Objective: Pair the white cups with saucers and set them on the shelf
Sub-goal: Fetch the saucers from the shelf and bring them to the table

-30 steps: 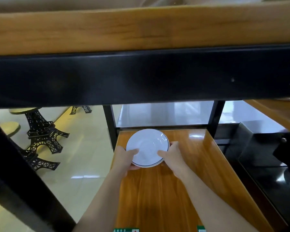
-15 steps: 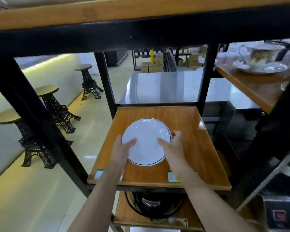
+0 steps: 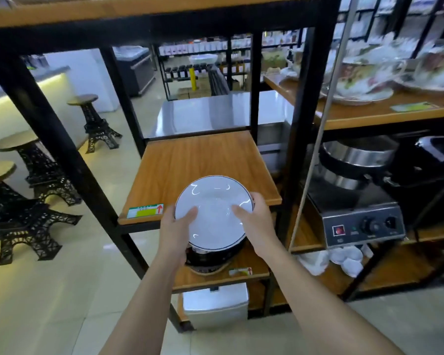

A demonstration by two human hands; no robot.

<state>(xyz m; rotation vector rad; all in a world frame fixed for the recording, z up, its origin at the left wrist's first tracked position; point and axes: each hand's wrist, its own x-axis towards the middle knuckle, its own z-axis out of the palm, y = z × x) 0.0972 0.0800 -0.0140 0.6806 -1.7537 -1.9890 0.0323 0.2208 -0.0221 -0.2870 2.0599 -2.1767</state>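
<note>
A white saucer [image 3: 214, 206] with a thin dark rim is held in both hands in front of the wooden shelf board [image 3: 190, 160]. My left hand [image 3: 176, 233] grips its left edge, thumb on top. My right hand [image 3: 254, 221] grips its right edge the same way. The saucer hangs past the board's front edge, tilted toward me. The board itself carries nothing. Several small white cups [image 3: 347, 257] lie in a clear bag on the lower shelf to the right.
Black metal posts [image 3: 303, 119] frame the shelf. A black cooker [image 3: 213, 257] sits on the board below. A waffle machine [image 3: 356, 201] stands to the right, flowered teaware [image 3: 364, 80] above it. Tower-shaped stools [image 3: 26, 206] stand on the floor to the left.
Both hands have drawn the saucer back from the middle of the shelf board to beyond its front edge. The view has pulled back and risen, showing more of the rack.
</note>
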